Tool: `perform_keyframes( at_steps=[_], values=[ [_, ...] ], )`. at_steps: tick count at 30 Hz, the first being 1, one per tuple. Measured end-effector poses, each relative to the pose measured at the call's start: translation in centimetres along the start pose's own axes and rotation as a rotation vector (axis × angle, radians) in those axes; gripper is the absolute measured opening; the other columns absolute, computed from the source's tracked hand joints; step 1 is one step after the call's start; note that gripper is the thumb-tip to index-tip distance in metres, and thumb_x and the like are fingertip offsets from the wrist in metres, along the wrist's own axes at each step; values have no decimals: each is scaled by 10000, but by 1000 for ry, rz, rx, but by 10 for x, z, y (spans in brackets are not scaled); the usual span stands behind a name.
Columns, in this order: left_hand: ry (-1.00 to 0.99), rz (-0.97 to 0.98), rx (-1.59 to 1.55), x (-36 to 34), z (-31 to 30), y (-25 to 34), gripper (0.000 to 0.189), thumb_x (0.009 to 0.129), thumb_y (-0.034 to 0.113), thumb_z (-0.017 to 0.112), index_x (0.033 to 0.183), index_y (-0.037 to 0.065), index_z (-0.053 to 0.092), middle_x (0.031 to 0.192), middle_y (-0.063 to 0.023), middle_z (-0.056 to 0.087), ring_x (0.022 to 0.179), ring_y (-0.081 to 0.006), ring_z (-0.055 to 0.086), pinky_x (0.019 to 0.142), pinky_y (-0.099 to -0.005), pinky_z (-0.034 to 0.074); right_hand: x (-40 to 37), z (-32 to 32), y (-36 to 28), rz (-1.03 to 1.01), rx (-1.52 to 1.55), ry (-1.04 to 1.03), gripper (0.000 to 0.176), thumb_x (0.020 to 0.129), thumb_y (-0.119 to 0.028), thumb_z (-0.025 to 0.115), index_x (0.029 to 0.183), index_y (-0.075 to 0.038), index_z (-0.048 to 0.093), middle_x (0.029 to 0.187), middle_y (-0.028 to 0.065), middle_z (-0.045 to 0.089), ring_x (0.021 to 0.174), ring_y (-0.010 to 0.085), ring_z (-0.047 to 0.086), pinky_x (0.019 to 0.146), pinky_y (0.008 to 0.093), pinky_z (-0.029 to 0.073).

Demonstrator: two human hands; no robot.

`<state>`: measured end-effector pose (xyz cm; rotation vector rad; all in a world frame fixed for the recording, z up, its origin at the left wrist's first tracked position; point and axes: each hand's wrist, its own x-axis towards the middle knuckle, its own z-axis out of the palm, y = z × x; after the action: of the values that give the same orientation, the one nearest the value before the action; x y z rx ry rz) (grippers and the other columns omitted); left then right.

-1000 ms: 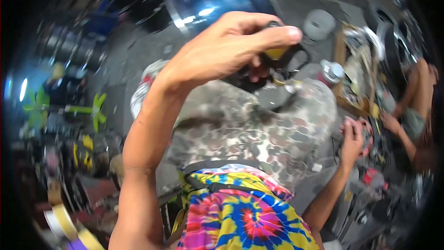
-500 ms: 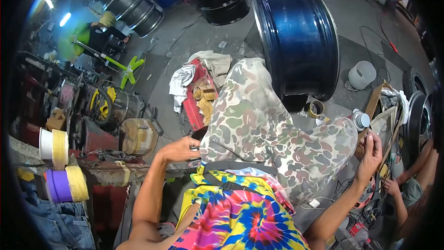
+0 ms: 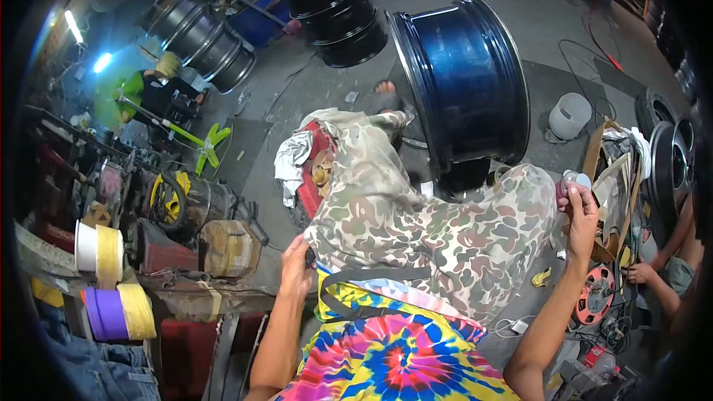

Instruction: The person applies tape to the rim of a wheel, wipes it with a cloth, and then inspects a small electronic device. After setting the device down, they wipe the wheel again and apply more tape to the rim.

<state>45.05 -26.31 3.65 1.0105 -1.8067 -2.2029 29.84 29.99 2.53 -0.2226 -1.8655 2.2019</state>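
My left hand (image 3: 297, 263) is closed beside my hip, at the edge of the camouflage trousers (image 3: 438, 234); a small dark thing shows by its fingers, too little to name. Out to the right of my knee, my right hand (image 3: 581, 206) pinches near a small round item with a pale top (image 3: 576, 180), partly covered by the fingers. A large glossy blue wheel rim (image 3: 471, 78) stands on the floor in front of my legs.
Black rims (image 3: 338, 15) are stacked ahead. A red tray (image 3: 310, 191) with cloths lies left of my legs. A white bucket (image 3: 570, 116) and cardboard box (image 3: 594, 156) stand right. Tape rolls (image 3: 108, 312) are at left. Another person (image 3: 148, 89) sits back left; a person's arms (image 3: 657, 282) show at right.
My body and legs have shifted, and a bare foot now shows by the rim. My left hand has moved lower; my right hand has come up to the round item.
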Motion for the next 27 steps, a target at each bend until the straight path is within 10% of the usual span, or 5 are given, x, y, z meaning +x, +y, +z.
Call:
perform_keyframes(
  at_steps=[6,15,22,24,27],
  values=[
    [-174,-151,-651,22,16,-23,347,1028,147,582,1332,-11,634,1300,-155,700,1167,-295,680,1056,-433,535,-14,2,22,60,-113,59,195,1043,-181,671,1112,-16,751,935,-24,674,794,33,565,741,217,463],
    [-237,-352,-25,42,-3,-37,408,1084,181,498,1448,2,544,1408,-131,632,1233,-250,645,1056,-431,539,-23,0,52,200,-121,73,291,1027,-112,629,1287,13,667,1093,44,734,886,97,689,746,249,563],
    [-160,-138,-607,53,26,-72,531,973,-10,508,1502,-10,470,1451,-101,602,1313,-213,593,1138,-371,448,-21,-4,58,315,-31,24,305,1006,-101,610,1285,13,659,1075,72,745,854,140,718,716,283,584],
    [-121,-169,-352,49,33,-56,495,970,0,517,1464,-8,508,1391,-164,635,1270,-275,625,1081,-381,475,-20,-2,61,312,-39,36,287,1010,-108,599,1263,11,662,1065,72,744,843,142,716,716,281,582],
    [-362,507,827,46,14,-43,442,895,-16,549,1334,-13,597,1215,-296,636,1148,-477,609,953,-450,506,-13,4,63,320,-75,68,263,1020,-129,574,1224,3,675,1043,70,743,823,135,711,702,277,579]
  ],
)
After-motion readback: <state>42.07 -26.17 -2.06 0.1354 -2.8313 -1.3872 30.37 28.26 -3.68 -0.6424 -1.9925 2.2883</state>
